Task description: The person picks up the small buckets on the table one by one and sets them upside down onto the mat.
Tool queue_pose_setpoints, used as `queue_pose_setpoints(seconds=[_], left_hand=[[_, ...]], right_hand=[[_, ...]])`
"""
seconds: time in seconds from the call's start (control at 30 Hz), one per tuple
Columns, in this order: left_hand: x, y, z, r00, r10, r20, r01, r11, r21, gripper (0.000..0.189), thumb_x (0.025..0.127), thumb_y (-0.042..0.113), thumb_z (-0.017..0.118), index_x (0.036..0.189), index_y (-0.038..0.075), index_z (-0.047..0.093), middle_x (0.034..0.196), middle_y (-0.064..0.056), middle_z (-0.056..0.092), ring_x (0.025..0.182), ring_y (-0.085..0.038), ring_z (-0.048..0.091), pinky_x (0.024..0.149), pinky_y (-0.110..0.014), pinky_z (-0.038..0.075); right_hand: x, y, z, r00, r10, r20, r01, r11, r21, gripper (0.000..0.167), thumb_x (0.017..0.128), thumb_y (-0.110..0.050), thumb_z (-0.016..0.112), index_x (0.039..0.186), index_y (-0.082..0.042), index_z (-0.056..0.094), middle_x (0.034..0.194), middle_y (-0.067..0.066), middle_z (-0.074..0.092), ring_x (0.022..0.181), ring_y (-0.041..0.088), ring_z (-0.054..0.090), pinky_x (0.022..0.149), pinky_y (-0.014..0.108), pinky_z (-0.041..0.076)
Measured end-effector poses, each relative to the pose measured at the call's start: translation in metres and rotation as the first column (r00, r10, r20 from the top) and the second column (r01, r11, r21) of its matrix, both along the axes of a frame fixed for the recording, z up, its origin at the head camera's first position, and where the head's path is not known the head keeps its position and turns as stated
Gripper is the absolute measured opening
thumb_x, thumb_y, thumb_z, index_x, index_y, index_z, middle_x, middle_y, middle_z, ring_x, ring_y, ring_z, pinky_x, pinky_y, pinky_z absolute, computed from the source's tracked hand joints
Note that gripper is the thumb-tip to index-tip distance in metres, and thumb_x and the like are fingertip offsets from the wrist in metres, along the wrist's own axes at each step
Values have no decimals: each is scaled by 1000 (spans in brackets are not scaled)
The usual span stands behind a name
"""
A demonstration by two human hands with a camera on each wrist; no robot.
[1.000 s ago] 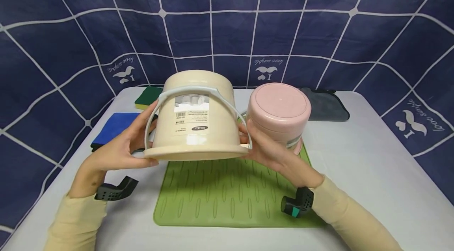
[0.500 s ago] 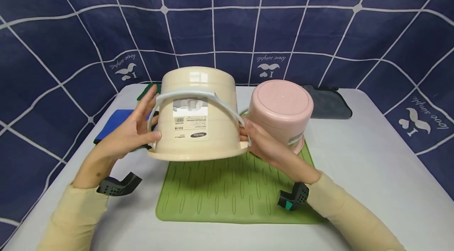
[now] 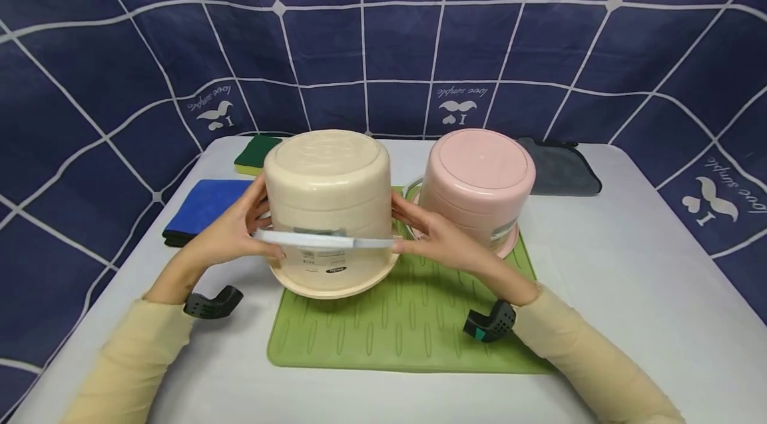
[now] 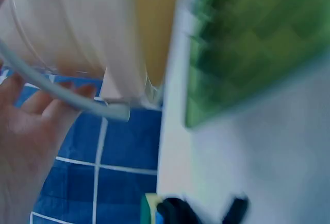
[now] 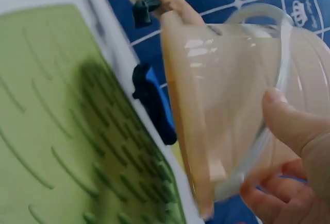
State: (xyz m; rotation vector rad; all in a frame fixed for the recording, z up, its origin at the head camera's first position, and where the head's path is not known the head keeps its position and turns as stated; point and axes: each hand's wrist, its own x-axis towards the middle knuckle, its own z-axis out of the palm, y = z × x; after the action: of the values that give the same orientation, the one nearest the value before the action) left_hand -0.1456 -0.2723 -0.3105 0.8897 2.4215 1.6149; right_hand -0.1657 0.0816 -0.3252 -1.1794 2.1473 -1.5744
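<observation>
A cream bucket (image 3: 326,198) is held upside down between both hands, its base up and its rim tilted slightly over the left part of a green ridged mat (image 3: 407,337). In the wrist views the rim is apart from the mat. My left hand (image 3: 234,227) grips the bucket's left side, thumb in front and other fingers behind. On the opposite side my right hand (image 3: 446,241) grips it, its thumb by the pale handle (image 3: 323,239), which hangs across the labelled front. Beside it, a pink bucket (image 3: 479,178) stands upside down on the mat.
Behind the left hand lie a folded blue cloth (image 3: 210,204) and a green-yellow sponge (image 3: 254,154). A dark grey cloth (image 3: 563,171) is at the back right. A navy curtain (image 3: 401,38) with white lines hangs around the white table (image 3: 599,264).
The cream bucket has come down toward the mat and tipped so its base shows more. Its handle has dropped lower across the front. Both hands moved with it; the pink bucket stayed put.
</observation>
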Motion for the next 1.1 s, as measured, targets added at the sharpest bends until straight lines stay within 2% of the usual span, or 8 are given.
queue_pose_setpoints(seconds=[0.13, 0.3, 0.47, 0.7, 0.8, 0.9, 0.97, 1.1], left_hand=[[-6, 4, -22, 992, 112, -53, -118, 986, -114, 128, 62, 2, 86, 150, 34, -1, 151, -15, 19, 129, -38, 33, 98, -36, 37], [-13, 3, -36, 985, 138, -108, -152, 979, -139, 128, 62, 2, 86, 151, 32, 0, 149, -17, 23, 126, -40, 36, 96, -43, 37], [-19, 5, -37, 986, 115, -118, -129, 984, -124, 123, 66, -4, 82, 151, 32, 0, 151, -13, 19, 128, -38, 34, 99, -41, 34], [-27, 9, -37, 986, 143, -83, -152, 982, -110, 127, 64, -3, 83, 150, 35, -2, 151, -12, 18, 129, -37, 33, 99, -41, 35], [-29, 9, -38, 989, 127, -79, -135, 985, -107, 126, 66, -11, 80, 150, 33, -3, 153, -11, 14, 130, -38, 30, 100, -43, 33], [-30, 10, -40, 991, 107, -75, -115, 988, -108, 126, 65, -20, 73, 150, 31, -6, 154, -10, 9, 132, -39, 26, 101, -48, 30], [-30, 10, -41, 992, 101, -74, -108, 988, -110, 127, 63, -25, 67, 150, 29, -7, 154, -12, 8, 132, -40, 24, 101, -51, 27], [-26, 10, -43, 990, 106, -96, -118, 984, -131, 130, 64, -15, 76, 149, 29, -11, 153, -15, 9, 132, -42, 23, 101, -56, 24]], right_hand=[[-2, -2, -13, 990, -100, -102, 109, 990, 85, 84, 84, -9, 69, 149, -5, 16, 149, 11, 23, 131, 23, 32, 105, 36, 28], [-7, -7, -27, 980, -142, -141, 157, 982, 104, 88, 82, -12, 72, 150, -7, 16, 147, 14, 26, 131, 27, 32, 105, 39, 28], [-16, -9, -31, 991, -108, -84, 114, 991, 72, 90, 81, -7, 71, 150, -5, 13, 148, 16, 22, 131, 29, 32, 102, 36, 32], [-24, -15, -30, 991, -127, -30, 128, 989, 67, 90, 81, 2, 69, 149, -4, 10, 148, 19, 21, 132, 26, 29, 103, 32, 31], [-21, -19, -30, 982, -179, -67, 187, 972, 142, 96, 81, 2, 70, 150, -7, 4, 149, 17, 20, 130, 28, 33, 103, 35, 31], [-14, -24, -30, 961, -235, -148, 265, 936, 232, 103, 79, -2, 73, 150, -9, -1, 151, 14, 16, 130, 30, 34, 104, 38, 30], [-8, -25, -30, 947, -260, -188, 302, 920, 249, 106, 78, -3, 75, 150, -8, -2, 153, 12, 14, 130, 31, 33, 104, 40, 29], [5, -25, -35, 926, -262, -272, 335, 903, 270, 101, 80, -8, 74, 150, -5, 2, 153, 11, 10, 134, 29, 26, 106, 38, 24]])
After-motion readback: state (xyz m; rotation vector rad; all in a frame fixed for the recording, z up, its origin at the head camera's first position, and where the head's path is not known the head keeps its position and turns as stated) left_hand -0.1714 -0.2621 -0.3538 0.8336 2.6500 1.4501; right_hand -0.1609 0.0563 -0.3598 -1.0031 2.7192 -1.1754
